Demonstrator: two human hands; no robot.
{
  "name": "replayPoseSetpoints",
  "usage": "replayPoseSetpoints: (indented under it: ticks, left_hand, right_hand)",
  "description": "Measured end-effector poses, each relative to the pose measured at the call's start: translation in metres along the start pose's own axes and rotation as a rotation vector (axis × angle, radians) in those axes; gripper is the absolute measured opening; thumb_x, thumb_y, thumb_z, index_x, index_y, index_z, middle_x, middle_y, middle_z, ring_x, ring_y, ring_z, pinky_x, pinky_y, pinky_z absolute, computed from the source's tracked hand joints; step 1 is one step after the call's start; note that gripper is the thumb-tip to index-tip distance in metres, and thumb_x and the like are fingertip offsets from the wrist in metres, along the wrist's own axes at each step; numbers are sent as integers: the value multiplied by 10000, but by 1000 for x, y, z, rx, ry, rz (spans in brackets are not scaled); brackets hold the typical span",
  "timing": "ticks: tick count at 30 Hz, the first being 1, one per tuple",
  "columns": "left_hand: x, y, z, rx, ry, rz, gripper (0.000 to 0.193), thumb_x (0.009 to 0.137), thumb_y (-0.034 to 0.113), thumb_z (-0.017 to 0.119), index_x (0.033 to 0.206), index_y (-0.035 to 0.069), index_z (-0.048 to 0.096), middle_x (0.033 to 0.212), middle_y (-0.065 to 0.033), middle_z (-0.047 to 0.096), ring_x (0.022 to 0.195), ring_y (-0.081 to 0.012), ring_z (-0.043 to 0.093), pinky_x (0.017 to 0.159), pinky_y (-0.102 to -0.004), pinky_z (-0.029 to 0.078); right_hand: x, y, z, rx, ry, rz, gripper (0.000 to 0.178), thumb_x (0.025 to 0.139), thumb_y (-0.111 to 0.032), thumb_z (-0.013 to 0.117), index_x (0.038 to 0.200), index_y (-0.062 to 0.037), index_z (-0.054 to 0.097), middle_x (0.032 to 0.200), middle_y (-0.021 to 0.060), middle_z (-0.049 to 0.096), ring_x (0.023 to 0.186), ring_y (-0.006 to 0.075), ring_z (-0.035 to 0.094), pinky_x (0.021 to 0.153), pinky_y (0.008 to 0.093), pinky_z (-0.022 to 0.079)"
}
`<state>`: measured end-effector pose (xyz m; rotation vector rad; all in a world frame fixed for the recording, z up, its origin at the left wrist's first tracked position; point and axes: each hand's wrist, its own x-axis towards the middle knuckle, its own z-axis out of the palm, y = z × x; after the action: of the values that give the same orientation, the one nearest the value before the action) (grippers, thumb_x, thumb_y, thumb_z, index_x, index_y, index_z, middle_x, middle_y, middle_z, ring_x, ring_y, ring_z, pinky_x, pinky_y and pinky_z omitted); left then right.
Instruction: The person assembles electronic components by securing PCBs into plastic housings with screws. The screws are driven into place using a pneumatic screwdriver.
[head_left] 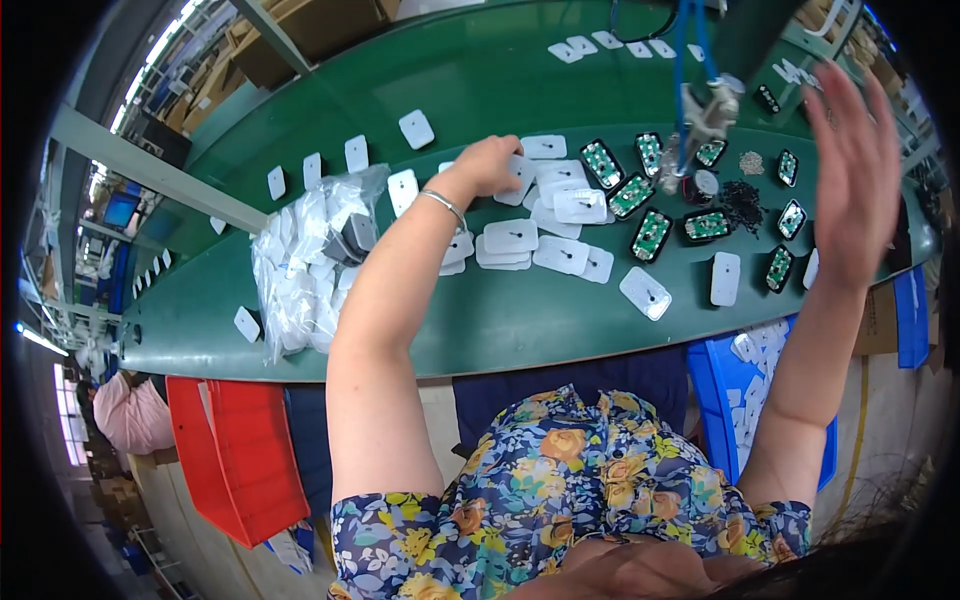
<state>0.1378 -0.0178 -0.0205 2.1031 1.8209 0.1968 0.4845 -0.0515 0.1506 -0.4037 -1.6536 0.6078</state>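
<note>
My left hand [489, 166] reaches over the work table [480, 340], its thumb and fingers closed about the edge of a white plastic cover [518, 178]. Beside it lie stacks of similar rounded white covers [510, 237], several with a small dark mark in the middle. My right hand [856, 170] is raised at the far right, slightly blurred, with fingers stretched out and nothing visible in them. Between the hands sit black housings with green circuit boards [651, 235], near a pile of small black parts [741, 206] and a heap of small pale parts [750, 162].
A clear plastic bag of white pieces [300, 270] lies left of my forearm. A metal tool [708, 110] hangs by blue tubing over the boards. Below the table edge stand a red bin [240, 450] and a blue bin [712, 410]. More white covers [357, 153] lie along the belt.
</note>
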Motion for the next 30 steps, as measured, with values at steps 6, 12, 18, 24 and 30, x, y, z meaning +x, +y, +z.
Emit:
replayPoseSetpoints:
  ticks: [6,12,18,24,30]
  left_hand:
    - [-23,18,3,25,191,-26,474,633,169,707,1058,23,557,960,-154,586,931,-284,576,816,-336,480]
    - [-105,69,7,-1472,58,-242,433,782,126,655,1158,-12,488,1009,-84,577,861,-170,601,704,-309,529]
    - [-161,85,63,-2022,-2,-421,331,844,54,559,1161,33,468,1039,-85,588,909,-192,613,815,-362,515]
    - [-168,110,75,-1875,24,-401,346,851,66,566,1187,60,484,981,-51,608,823,-144,625,585,-276,553]
    - [-158,111,74,-1779,-22,-303,346,852,83,552,1184,31,473,871,-62,621,606,-117,604,434,-224,485]
  right_hand:
    - [69,-2,51,218,-173,325,556,750,-231,674,1207,-14,446,987,111,577,846,195,595,753,330,503]
    - [71,9,68,604,-310,422,619,730,-412,673,1164,-32,447,929,116,551,795,235,599,727,357,520]
    - [37,48,106,1308,-782,399,839,739,-530,642,1319,-66,251,982,162,537,814,284,619,766,422,523]
    - [78,54,92,1143,-1059,358,412,744,-213,718,1011,-7,481,816,49,567,673,130,628,714,270,539]
    - [94,67,95,1145,-1431,517,174,772,-93,675,868,-24,547,849,67,569,735,146,625,751,269,528]
